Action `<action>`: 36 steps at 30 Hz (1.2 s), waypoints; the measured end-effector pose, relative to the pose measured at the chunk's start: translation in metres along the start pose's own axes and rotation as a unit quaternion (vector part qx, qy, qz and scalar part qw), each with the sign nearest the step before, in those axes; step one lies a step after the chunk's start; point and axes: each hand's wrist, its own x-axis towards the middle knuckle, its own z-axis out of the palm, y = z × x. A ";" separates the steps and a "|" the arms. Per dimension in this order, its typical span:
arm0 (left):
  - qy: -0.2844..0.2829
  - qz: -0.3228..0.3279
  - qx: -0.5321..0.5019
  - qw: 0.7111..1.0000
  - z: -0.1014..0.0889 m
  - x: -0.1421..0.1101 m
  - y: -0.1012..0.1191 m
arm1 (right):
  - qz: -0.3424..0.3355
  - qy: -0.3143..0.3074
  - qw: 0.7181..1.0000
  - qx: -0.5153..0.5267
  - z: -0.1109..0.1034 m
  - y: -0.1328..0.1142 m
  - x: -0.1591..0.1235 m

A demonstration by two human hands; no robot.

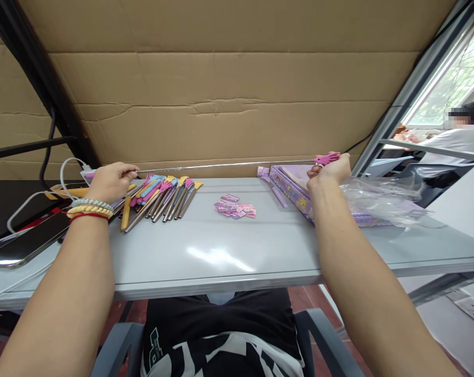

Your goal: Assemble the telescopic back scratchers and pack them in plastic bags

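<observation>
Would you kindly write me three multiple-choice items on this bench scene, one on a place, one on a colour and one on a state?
1. Where do the small pink cards lie?
A. in the middle of the table
B. inside the purple box
C. under the left hand

2. What colour is the little hand-shaped tip at the right hand?
A. yellow
B. pink
C. blue

3. How is the thin metal rod held?
A. lying folded in the pile
B. upright in one hand
C. stretched out between both hands

Answers: 1 A, they sit on the bare table between pile and box; 2 B, it shows pink; 3 C, the left hand grips one end, the right the other.
</observation>
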 end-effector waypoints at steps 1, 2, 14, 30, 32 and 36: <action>-0.012 -0.004 -0.006 1.000 -0.002 -0.001 0.002 | -0.003 -0.002 1.000 -0.006 0.001 0.002 -0.001; -0.027 -0.004 -0.011 1.000 -0.003 -0.002 0.005 | -0.003 -0.008 1.000 -0.011 0.003 0.006 -0.002; 0.002 0.115 0.064 0.991 0.030 -0.014 0.077 | -0.075 -0.227 0.963 -0.124 0.026 0.057 -0.064; 0.013 0.212 0.133 0.968 0.036 -0.052 0.143 | -0.153 -0.425 0.834 -0.317 0.014 0.080 -0.128; 0.013 0.216 0.125 0.968 0.039 -0.056 0.149 | -0.163 -0.445 0.817 -0.330 0.013 0.079 -0.137; 0.009 0.208 0.108 0.972 0.043 -0.058 0.152 | -0.181 -0.466 0.792 -0.351 0.010 0.077 -0.140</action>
